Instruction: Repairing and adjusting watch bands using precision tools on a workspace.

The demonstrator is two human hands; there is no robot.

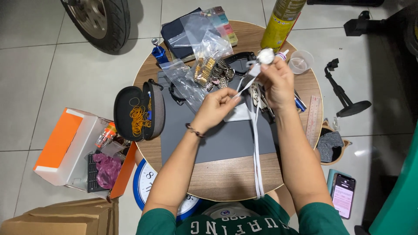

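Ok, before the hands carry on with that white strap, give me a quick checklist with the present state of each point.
1. Left hand pinches the white strap: ok.
2. Right hand grips the strap's upper end beside a small white round piece: ok.
3. Strap's long tail hangs free over the grey mat, past the round wooden table edge: ok.
4. Strap untwisted along its length: cannot tell.
5. Space above the mat free: not ok, pile of metal watch bands and plastic bags crowd its far edge.
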